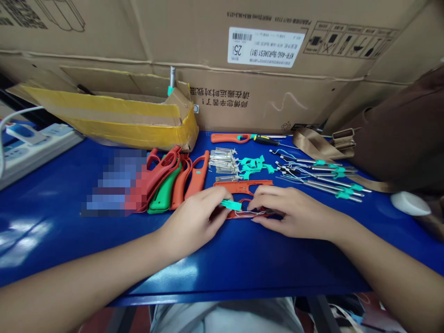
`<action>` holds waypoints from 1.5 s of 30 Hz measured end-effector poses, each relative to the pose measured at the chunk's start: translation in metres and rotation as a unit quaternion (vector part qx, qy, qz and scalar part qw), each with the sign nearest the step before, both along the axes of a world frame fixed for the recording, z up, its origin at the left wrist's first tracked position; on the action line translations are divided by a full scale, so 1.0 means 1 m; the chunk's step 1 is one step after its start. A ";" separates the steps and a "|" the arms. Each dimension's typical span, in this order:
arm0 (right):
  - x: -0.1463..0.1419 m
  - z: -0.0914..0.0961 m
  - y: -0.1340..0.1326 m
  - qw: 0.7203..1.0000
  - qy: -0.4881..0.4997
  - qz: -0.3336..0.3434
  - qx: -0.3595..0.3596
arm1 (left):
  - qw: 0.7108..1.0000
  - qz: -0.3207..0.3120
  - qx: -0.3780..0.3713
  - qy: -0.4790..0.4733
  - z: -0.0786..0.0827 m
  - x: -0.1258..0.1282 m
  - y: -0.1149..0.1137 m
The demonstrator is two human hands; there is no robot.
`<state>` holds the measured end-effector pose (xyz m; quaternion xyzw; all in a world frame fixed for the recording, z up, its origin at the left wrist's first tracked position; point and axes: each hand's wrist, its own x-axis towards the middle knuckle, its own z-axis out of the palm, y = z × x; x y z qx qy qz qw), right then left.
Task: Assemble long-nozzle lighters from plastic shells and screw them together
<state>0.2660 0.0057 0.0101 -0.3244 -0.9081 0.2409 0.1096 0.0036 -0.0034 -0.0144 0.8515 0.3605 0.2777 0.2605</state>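
My left hand [194, 212] pinches a small teal plastic piece [231, 204] between thumb and fingers. Thin white wires [248, 213] run from beside that piece into the curled fingers of my right hand [294, 210]. A dark part shows between those fingers, too covered to make out. Under both hands lies an orange lighter shell half [233, 215], mostly hidden. Just beyond it rests another orange shell half [231, 187], its inside facing up. Farther back are teal trigger-like pieces [255, 166] and a stack of small clear fuel tanks [224, 162].
Metal lighter tubes with wires [329, 175] lie at right, near a brown strap [312, 144]. Red, orange and green shells [164, 192] are piled at left. Behind stand an orange lighter [225, 138], a screwdriver [265, 140] and a yellow-taped box [138, 113]. A power strip [38, 148] sits far left.
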 end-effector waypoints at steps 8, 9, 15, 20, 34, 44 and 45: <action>-0.002 -0.002 0.003 1.000 -0.016 0.004 -0.004 | 1.000 0.014 0.016 -0.014 0.000 0.003 0.000; -0.002 -0.002 0.003 1.000 -0.014 0.003 -0.007 | 1.000 0.013 0.016 -0.016 0.000 0.003 0.000; -0.002 0.001 -0.002 1.000 -0.015 0.018 -0.002 | 1.000 0.009 0.015 -0.018 -0.001 0.003 -0.001; -0.008 0.000 -0.008 0.999 -0.021 0.001 0.041 | 1.000 0.011 0.012 -0.023 -0.002 0.005 0.000; -0.015 -0.011 -0.012 0.995 0.079 -0.003 0.056 | 0.999 0.006 0.005 -0.036 -0.001 0.007 -0.003; -0.021 -0.012 -0.010 0.976 0.146 -0.025 0.160 | 0.999 -0.014 0.044 0.006 -0.003 0.007 -0.003; -0.021 -0.012 -0.011 0.975 0.127 -0.023 0.180 | 0.999 -0.014 0.046 0.012 -0.003 0.007 -0.003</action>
